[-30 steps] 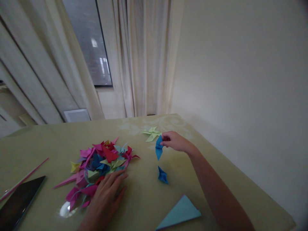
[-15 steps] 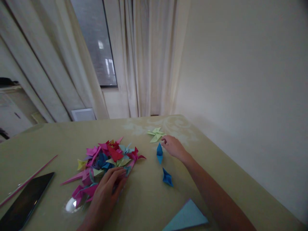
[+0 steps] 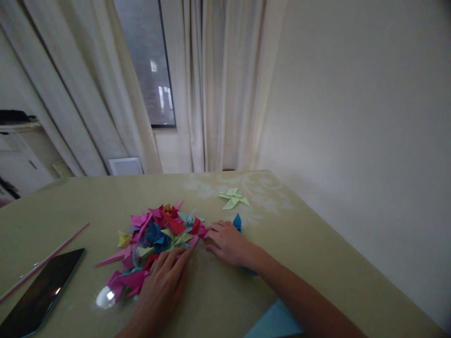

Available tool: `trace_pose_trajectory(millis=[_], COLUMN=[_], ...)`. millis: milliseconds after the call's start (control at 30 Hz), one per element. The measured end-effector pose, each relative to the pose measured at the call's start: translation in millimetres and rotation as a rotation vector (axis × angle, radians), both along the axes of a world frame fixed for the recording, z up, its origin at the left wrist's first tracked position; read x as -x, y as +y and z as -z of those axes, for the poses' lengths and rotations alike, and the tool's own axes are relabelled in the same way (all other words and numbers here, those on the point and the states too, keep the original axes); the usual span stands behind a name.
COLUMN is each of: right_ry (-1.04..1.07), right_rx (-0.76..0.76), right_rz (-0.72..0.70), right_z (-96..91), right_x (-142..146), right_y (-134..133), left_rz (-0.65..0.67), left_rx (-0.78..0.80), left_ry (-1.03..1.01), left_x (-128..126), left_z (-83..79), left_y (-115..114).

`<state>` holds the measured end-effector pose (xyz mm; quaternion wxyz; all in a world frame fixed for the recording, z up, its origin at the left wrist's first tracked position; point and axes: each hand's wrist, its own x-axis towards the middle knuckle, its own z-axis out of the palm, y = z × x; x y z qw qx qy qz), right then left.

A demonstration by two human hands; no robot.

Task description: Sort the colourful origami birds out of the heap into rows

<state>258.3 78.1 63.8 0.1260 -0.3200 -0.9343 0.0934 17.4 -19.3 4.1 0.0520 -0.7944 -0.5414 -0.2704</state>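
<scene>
A heap of origami figures [image 3: 172, 225] in pink, red, blue, pale green and yellow lies on the table; some look like paper cranes. My left hand [image 3: 164, 277] rests against the heap's near right side, its fingers stretched out. At the heap's right edge, my right hand [image 3: 227, 241] touches a pink figure with its fingers extended. A blue origami piece [image 3: 237, 222] stands just behind my right hand, partly hidden. Another blue piece is almost wholly covered by the right wrist. Farther back lies a pale green pinwheel-shaped folded paper [image 3: 233, 198].
Light blue folded paper [image 3: 275, 321] lies at the near edge, partly under my right forearm. On the left are a dark tablet or phone [image 3: 42, 291] and a thin pink stick [image 3: 45, 260]. A shiny round spot [image 3: 105, 297] sits by the heap. A wall borders the table's right side.
My right hand has come from beside the pale green folded paper toward me and left, onto the heap's right edge. My left hand stays at the heap, its fingers shifted slightly.
</scene>
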Motion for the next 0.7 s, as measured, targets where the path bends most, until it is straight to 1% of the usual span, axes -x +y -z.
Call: trace_pose_trajectory(millis=[67,167,233,300,367,400,467,533,567,633,700], right_ry=[0.042,0.168,0.257,0.289,0.258,0.236,0.205,0.182,0.172,0.150,0.115], right_rx=[0.002,0.029,0.100,0.164,0.196,0.211,0.257,0.291,0.287,0.232,0.096], right_rz=[0.007,0.014,0.008,-0.015,-0.067,-0.101,-0.174,-0.215,-0.220,-0.203,-0.152], right_z=[-8.6,-29.4,-44.6,-57.5,-66.4,-69.3,-73.1,-75.4,-76.4,-78.2,-78.9], right_x=[-4,-12,-16,-18,-16,-15,-11,-8,-7,-5,-2], right_y=[5,7,3,-6,-18,-24,-36,-44,-47,-53,-58], left_rz=[-0.014,-0.018,-0.019,-0.049,-0.074,-0.056,0.045,0.147,0.168,0.148,0.108], left_rx=[0.005,-0.021,-0.055,-0.046,0.055,0.132,0.287,0.371,0.381,0.351,0.303], left_ry=[0.003,-0.048,-0.148,-0.327,-0.551,-0.660,-0.827,-0.908,-0.922,-0.933,-0.955], left_x=[0,-1,-6,-14,-24,-29,-35,-37,-37,-36,-36], left_z=[-1.9,-10.0,-17.3,-23.9,-28.0,-28.8,-28.3,-26.3,-25.5,-25.7,-28.3], left_y=[-1,-3,-6,-10,-16,-18,-22,-24,-25,-25,-27])
